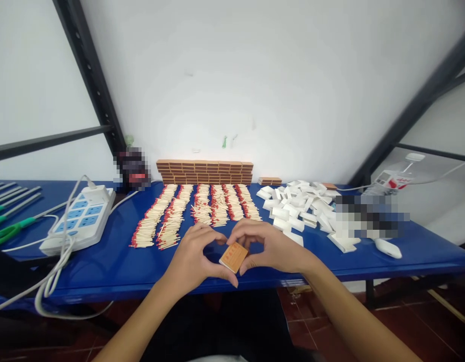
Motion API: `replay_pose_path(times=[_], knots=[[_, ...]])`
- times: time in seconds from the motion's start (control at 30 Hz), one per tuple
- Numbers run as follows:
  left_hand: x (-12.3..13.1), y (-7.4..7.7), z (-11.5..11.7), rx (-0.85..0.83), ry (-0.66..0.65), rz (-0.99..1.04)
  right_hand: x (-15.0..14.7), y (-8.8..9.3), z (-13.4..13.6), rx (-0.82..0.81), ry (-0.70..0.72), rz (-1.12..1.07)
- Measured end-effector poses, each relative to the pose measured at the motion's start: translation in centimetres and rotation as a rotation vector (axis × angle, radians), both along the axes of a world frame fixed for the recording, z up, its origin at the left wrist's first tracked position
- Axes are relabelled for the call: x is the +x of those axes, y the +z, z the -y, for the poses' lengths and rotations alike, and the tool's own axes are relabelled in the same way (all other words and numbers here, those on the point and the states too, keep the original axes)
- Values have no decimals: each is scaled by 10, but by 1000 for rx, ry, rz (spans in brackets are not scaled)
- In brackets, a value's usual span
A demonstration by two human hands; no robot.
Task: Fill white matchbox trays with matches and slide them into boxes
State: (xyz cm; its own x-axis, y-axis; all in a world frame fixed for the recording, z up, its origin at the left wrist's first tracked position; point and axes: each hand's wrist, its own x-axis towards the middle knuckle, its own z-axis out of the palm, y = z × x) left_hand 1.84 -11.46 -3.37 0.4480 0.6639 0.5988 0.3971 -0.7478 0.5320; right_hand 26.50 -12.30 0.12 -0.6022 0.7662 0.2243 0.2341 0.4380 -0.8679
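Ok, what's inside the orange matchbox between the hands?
The matchbox shows only its printed orange face and a pale strip along the lower-left edge; any contents are covered and can't be seen.

Power strip, tools and bottle at the table's ends

A white power strip [79,218] with blue socket panels lies on the left of the blue table [123,271], a white plug [95,195] in its far end. White cable [61,261] loops beside it and hangs over the front edge. Farther left lie metal tools with green handles [25,222]. At the right end are a clear plastic bottle [394,179] with a red-and-white label and a small white rounded device [388,248]. Dark metal posts [89,70] slant before the pale wall [217,75]; reddish tiles [304,329] cover the floor.
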Motion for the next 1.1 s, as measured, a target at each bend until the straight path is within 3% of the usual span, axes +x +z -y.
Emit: replay_pose_path(times=[0.2, 0.43, 0.6, 0.67, 0.77, 0.83, 0.97, 1.1], knots=[[-3, 1, 0, -16, -21, -11, -6, 3, -1, 57, 47, 31], [-1, -1, 0, 66, 63, -7, -7, 5, -7, 125, 11, 142], [-1, -1, 0, 137, 99, 61, 4, 31, -29, 202, 36, 229], [0, -1, 1, 144, 154, 88, 28, 49, -58, 266, -96, 252], [2, -2, 3, 193, 189, 37, 86, 71, -124, 353, -475, 369], [3, -4, 3, 247, 194, -2, 128, 74, -169, 332, -778, 507], [-1, -8, -4, 351, 181, -52, 185, 47, -224, 297, -1005, 557], [-3, -18, -8, 407, 148, -114, 206, 15, -236, 290, -1004, 567]])
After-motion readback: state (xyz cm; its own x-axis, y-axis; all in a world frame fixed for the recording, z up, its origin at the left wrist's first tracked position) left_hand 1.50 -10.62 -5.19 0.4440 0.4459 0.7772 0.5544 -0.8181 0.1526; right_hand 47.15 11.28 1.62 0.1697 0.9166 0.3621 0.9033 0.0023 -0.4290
